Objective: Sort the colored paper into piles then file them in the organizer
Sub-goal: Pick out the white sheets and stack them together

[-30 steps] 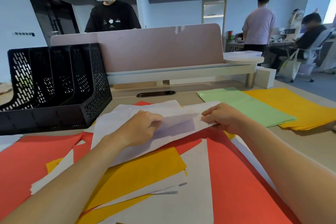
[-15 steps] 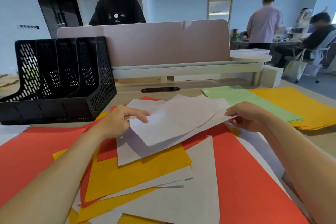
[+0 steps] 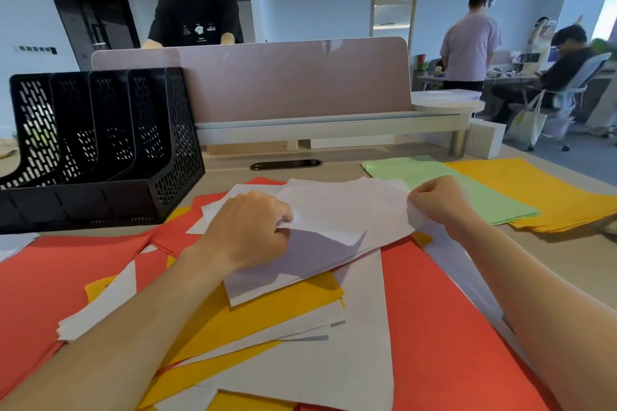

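Sorting partly done: left hand [image 3: 247, 230] and right hand [image 3: 437, 200] each pinch the white paper sheets [image 3: 344, 210] at centre frame, over an unsorted red, yellow and white paper heap [image 3: 434, 327]; green paper pile [image 3: 430, 173] and yellow paper pile [image 3: 541, 187] lie upper right; black mesh organizer [image 3: 100, 143], upper left, shows nothing filed.

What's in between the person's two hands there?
In the head view, a loose bunch of white paper sheets spans the gap, the left hand gripping one end and the right hand the other.

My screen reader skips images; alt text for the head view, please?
The left hand and right hand grip white sheets over mixed red, yellow and white paper. A black organizer stands at left; a green pile and a yellow pile lie at right.
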`<state>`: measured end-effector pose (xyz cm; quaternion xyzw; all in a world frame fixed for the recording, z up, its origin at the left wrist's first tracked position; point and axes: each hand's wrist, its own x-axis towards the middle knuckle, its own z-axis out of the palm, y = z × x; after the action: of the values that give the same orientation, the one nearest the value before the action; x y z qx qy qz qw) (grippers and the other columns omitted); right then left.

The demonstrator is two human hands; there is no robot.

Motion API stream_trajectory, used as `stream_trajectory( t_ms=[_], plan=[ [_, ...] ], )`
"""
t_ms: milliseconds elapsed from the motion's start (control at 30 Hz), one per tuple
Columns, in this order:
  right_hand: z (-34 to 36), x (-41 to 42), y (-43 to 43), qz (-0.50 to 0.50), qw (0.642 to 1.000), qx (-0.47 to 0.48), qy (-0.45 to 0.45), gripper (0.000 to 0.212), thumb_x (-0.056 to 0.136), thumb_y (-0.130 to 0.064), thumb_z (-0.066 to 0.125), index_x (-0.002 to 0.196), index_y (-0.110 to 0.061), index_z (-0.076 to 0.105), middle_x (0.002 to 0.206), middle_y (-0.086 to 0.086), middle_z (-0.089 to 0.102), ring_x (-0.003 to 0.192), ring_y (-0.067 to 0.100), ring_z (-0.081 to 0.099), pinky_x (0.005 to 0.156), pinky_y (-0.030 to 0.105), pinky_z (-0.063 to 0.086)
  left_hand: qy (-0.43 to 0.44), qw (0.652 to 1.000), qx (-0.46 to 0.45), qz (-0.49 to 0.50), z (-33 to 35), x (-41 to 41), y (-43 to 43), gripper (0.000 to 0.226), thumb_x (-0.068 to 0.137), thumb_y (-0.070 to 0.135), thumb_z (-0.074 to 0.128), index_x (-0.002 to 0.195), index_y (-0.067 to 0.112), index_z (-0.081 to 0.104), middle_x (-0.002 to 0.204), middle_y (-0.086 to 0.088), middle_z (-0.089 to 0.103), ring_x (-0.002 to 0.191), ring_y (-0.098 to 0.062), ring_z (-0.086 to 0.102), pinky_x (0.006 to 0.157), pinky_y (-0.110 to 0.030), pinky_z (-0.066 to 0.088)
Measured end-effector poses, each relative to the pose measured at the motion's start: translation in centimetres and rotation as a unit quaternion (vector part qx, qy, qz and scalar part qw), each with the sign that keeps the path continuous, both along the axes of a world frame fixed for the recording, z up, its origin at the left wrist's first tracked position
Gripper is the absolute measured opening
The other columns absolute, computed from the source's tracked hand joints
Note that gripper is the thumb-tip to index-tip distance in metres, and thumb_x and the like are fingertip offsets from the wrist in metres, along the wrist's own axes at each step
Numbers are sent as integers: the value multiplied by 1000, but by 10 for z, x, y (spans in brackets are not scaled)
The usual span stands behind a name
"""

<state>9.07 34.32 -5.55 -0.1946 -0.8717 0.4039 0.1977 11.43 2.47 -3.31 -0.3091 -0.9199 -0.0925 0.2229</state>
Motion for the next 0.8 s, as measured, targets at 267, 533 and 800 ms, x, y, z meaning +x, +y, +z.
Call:
stream_trajectory(
  t_ms=[267, 533, 800],
  plan=[
    [14, 9, -39, 117, 990, -3, -76, 53, 88, -44, 60, 69, 5, 69, 64, 15, 69, 55, 26, 62, 61, 35, 56, -228, 971, -2, -76, 4, 6, 8, 91, 65, 98, 26, 89, 23, 73, 77, 15, 66, 73, -7, 59, 63, -29, 46],
    [16, -2, -55, 168, 973, -89, -133, 49, 75, -22, 81, 107, 12, 64, 104, 22, 71, 85, 29, 67, 87, 39, 57, -315, 924, 49, 212, -28, -52, -46, 133, 49, 99, 49, 154, 24, 17, 161, 2, 27, 143, -24, 33, 115, -41, 30],
    [17, 6, -72, 163, 952, -234, -111, 38, 75, 9, 73, 109, 5, 57, 93, 22, 68, 54, 25, 67, 46, 27, 54, -351, 914, 202, -11, -29, -39, -16, 88, 69, 69, 69, 142, 34, 34, 155, 3, 34, 137, -8, 35, 112, -31, 32]
  ],
)
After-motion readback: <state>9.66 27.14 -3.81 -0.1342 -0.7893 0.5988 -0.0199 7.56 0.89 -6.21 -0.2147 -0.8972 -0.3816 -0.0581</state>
